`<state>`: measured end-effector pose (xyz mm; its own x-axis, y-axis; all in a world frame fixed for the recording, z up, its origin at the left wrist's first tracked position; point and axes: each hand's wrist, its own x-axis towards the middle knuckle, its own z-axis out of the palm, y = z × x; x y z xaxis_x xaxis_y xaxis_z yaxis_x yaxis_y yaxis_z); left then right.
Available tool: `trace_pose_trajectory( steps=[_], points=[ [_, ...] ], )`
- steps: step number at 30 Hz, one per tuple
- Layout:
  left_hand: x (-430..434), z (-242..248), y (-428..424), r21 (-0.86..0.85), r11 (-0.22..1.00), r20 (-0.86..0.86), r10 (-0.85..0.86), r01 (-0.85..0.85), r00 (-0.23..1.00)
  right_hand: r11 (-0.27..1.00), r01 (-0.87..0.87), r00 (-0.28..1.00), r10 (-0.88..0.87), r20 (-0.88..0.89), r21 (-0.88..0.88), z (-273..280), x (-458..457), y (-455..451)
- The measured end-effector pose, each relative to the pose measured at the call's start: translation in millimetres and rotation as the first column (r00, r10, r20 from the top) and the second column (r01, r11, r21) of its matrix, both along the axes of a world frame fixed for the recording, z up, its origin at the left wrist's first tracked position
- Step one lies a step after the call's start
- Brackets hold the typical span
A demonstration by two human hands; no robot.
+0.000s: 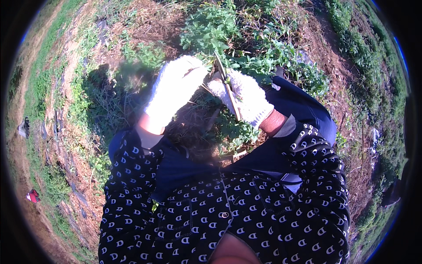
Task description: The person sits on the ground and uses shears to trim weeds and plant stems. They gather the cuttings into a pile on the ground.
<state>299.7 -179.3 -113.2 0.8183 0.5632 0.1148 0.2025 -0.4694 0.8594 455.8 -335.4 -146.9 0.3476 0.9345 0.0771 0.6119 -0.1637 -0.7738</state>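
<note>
Both hands wear fluffy white fabric gloves and meet in front of me, just short of a leafy green plant. My left hand is overexposed; its fingers are closed near plant stems, but what they hold cannot be made out. In my right hand is a thin, long tool, apparently a sickle or knife, slanting across the palm with its dark narrow end pointing up and away. A thin stem sticks out between the two hands. Beneath them lie dry grass and low leaves in shade.
Green vines spread ahead and to the right. Dry straw covers the ground at upper left. My bent knee in dark trousers is beside my right hand. Strips of dark plastic film lie on the left, with a red and white object farther off.
</note>
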Motion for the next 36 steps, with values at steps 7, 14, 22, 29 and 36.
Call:
trace_pose_trajectory(
  steps=[7, 14, 22, 29, 36],
  points=[
    [0, -2, 5, 0.253, 0.951, -0.006, -0.185, 0.180, 0.983, 0.996, -0.082, 0.995, 0.081, 0.062, 0.016, 4, -5, -2],
    [-4, 5, 4, 0.069, 0.967, -0.115, -0.237, 0.246, 0.965, 0.996, -0.088, 0.995, 0.087, -0.051, -0.027, 8, -4, -1],
    [-4, 3, 7, 0.226, 0.946, -0.088, -0.216, 0.231, 0.972, 0.989, -0.117, 0.993, 0.114, -0.034, -0.093, 4, -2, -2],
    [-22, -19, 14, 0.572, 0.789, -0.225, -0.113, 0.226, 0.968, 0.986, -0.064, 0.991, 0.044, -0.123, -0.157, 5, -2, -3],
    [-25, -18, 14, 0.494, 0.841, -0.246, -0.107, 0.220, 0.963, 0.971, -0.070, 0.998, 0.068, -0.015, -0.230, 6, -4, -1]
  ],
)
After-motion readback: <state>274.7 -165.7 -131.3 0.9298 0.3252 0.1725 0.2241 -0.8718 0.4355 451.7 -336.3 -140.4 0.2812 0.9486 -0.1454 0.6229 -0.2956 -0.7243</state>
